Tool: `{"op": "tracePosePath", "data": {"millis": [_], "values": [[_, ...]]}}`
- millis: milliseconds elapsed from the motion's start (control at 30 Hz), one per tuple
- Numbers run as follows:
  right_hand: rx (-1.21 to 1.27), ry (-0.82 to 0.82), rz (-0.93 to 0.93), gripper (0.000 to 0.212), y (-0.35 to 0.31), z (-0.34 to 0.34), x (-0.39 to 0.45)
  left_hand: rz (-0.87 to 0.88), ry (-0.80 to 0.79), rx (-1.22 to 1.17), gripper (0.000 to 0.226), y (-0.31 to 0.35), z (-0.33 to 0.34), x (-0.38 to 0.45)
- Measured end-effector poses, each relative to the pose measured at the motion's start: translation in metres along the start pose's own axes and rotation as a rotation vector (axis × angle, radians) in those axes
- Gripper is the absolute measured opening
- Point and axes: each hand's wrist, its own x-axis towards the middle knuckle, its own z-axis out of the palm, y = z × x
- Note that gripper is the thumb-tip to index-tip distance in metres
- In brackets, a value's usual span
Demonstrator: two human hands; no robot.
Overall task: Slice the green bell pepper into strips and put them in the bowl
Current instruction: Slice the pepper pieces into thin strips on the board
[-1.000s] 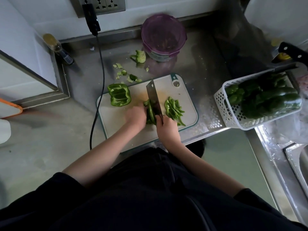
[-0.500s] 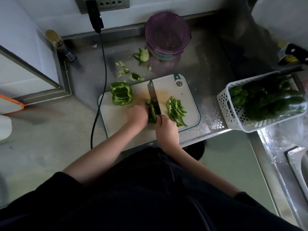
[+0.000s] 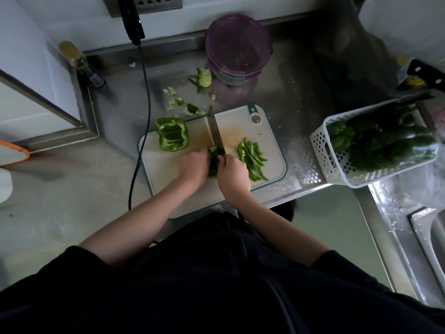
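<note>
Two hands meet on my board (image 3: 168, 174): the left hand (image 3: 192, 166) presses a pepper piece (image 3: 213, 162) down, fingers curled over it, while the right hand (image 3: 232, 173) grips the knife (image 3: 216, 133), blade across that piece. Cut strips (image 3: 252, 157) lie at three o'clock, a pepper half (image 3: 172, 137) at ten. The bowl (image 3: 238, 49) stands at twelve, well beyond.

Strips (image 3: 252, 158) lie right of the knife (image 3: 216, 133); bowl (image 3: 238, 48) behind the board (image 3: 269, 138).
</note>
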Motion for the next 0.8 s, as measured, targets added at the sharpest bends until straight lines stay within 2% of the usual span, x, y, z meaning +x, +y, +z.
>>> {"op": "tracePosePath", "data": {"millis": [200,400,533,633,800], "values": [[-0.024,0.009,-0.010,0.039,0.000,-0.003,0.001,-0.022,-0.015,-0.045,0.029,0.000,-0.002,0.006],[-0.053,0.004,-0.018,0.040,-0.004,-0.003,-0.002,0.045,0.040,-0.153,0.020,-0.006,0.002,-0.009],[-0.029,0.006,-0.016,0.042,-0.005,-0.004,-0.002,-0.054,0.009,-0.147,0.031,-0.008,0.008,-0.006],[-0.030,0.000,-0.010,0.042,-0.004,-0.007,-0.003,-0.046,-0.012,-0.125,0.035,-0.011,0.008,0.001],[-0.187,0.028,-0.002,0.038,0.005,-0.020,-0.005,-0.083,-0.042,-0.139,0.040,-0.002,-0.001,0.005]]}}
